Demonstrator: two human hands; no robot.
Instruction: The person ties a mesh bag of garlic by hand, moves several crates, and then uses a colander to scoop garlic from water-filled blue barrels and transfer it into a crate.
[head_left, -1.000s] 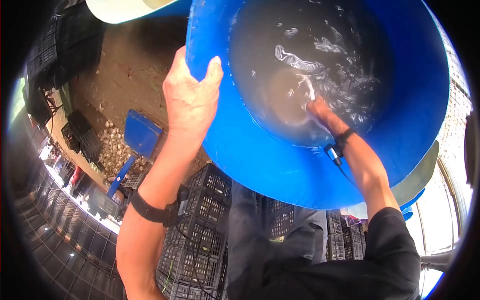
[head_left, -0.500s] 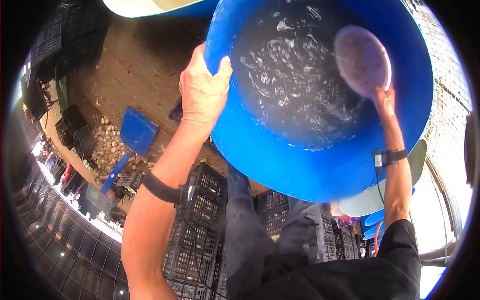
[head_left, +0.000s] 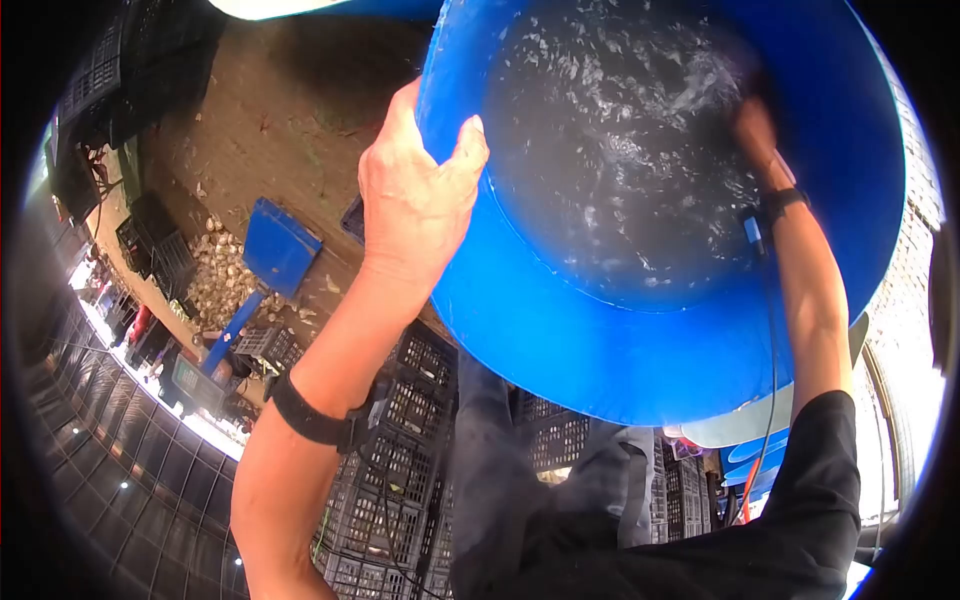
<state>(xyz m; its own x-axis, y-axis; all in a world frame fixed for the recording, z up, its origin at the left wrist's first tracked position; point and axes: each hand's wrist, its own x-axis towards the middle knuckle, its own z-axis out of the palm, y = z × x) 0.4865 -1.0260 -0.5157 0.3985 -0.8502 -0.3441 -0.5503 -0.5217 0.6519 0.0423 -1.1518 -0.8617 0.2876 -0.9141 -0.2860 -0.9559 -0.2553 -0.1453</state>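
Note:
A large blue tub holds dark, rippling water. My left hand is closed on its left rim, with the thumb on the inner side and the fingers hidden outside. At the right of the tub, my right hand is down at the churning water, smeared by motion. It appears closed; the pale pinkish bowl seen in it half a second ago is hidden, apparently under the murky surface.
Stacked black crates stand beside my legs. On the floor at left lie a blue shovel and a heap of pale, roundish pieces. Part of another pale-rimmed tub shows at the top. A cable hangs from my right wrist.
My right hand has lowered the bowl from above the water into it, and the bowl has gone from sight. The left hand keeps its hold on the rim; the tub appears slightly farther right.

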